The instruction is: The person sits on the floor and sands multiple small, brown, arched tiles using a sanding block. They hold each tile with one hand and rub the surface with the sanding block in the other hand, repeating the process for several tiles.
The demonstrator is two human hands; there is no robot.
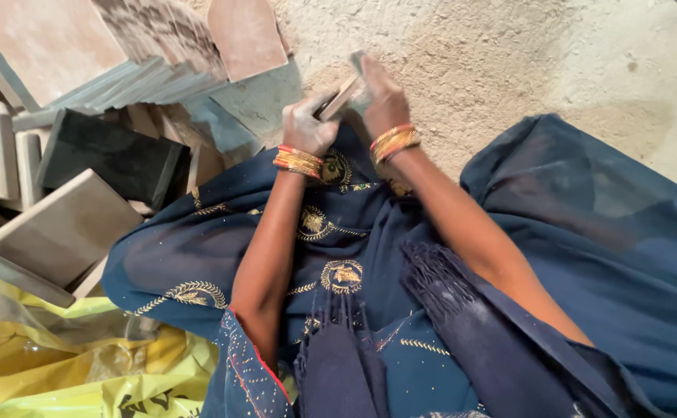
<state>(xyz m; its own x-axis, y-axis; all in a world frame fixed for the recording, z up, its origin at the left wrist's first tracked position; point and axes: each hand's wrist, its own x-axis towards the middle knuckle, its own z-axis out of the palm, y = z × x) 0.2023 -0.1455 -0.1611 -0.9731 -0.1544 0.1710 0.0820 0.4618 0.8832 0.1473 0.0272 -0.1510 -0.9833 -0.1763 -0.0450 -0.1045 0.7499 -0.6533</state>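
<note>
Stone slab piece (341,98), small and flat, sits gripped between both hands, out past the knees over the dusty floor (509,54). Left hand (307,124) is curled tight around its near end, dust all over the knuckles. Right hand (383,97) clamps the far end from above, fingers folded down over it; it's a bit blurry there, so I think there's a grey tool or second piece under that palm, hard to say. Orange and red bangles (298,161) ride both wrists. Left of the grip lies a heap of cut stone tiles (59,224), one dark block (114,159) among them. Nearer, below the tiles, yellow plastic sheeting (67,371). Dark blue embroidered cloth (338,232) covers the lap right under the forearms.
</note>
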